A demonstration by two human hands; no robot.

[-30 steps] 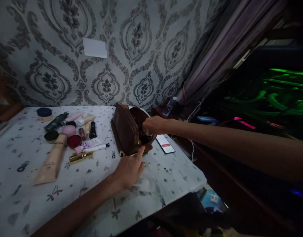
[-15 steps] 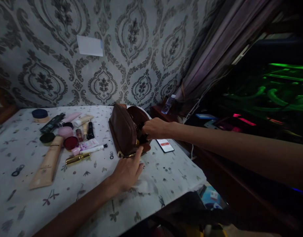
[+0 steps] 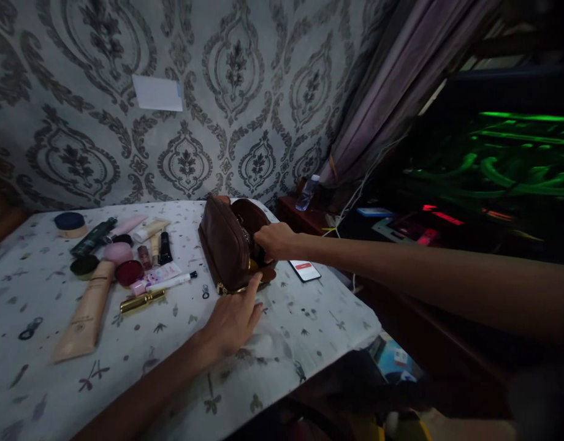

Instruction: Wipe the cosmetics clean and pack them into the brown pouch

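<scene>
R hand [image 3: 276,241] in open brn bag [image 3: 222,243].

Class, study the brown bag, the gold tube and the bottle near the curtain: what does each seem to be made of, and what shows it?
Brown bag: leather or imitation leather, smooth with a soft sheen; the look cannot settle which.
Gold tube: shiny metal or metallised plastic, judging by its bright highlights.
Bottle: probably clear plastic, being see-through.

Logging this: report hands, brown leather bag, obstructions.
Left hand touching open bag. Right hand reaching inside, fingertips hidden. White-screened phone beside bag, near right forearm.
</scene>
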